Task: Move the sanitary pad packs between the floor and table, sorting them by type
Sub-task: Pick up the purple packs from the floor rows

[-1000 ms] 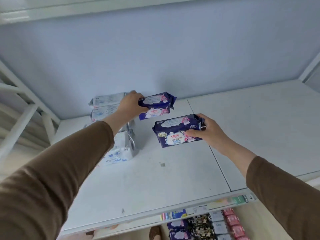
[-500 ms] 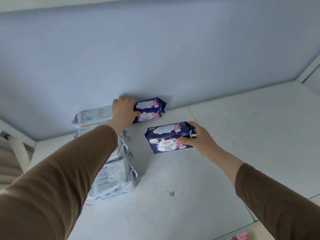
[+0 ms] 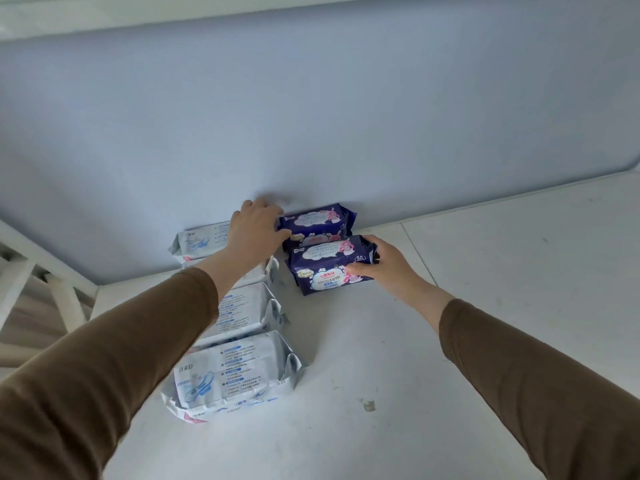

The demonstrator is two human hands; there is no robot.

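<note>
The near dark purple plastic pad pack with pink and white print [image 3: 330, 265] lies on the white desk [image 3: 502, 271], its far edge touching a second dark purple pad pack [image 3: 317, 221] that sits against the pale blue wall [image 3: 311, 116]. The right hand [image 3: 384, 268] holds the near pack in its grip, thumb on the top face and fingers curled round the right end. The left hand [image 3: 254, 230] has its grip on the left end of the far pack, fingers bent over its top edge.

To the left of both grips, a row of white and blue pad packs [image 3: 239, 368] runs from the wall toward the person, so the purple type is getting its own row beside it. The step in hand appears to be setting these two packs down. The next move calls for letting go without nudging them out of line, then fetching more from the floor.
</note>
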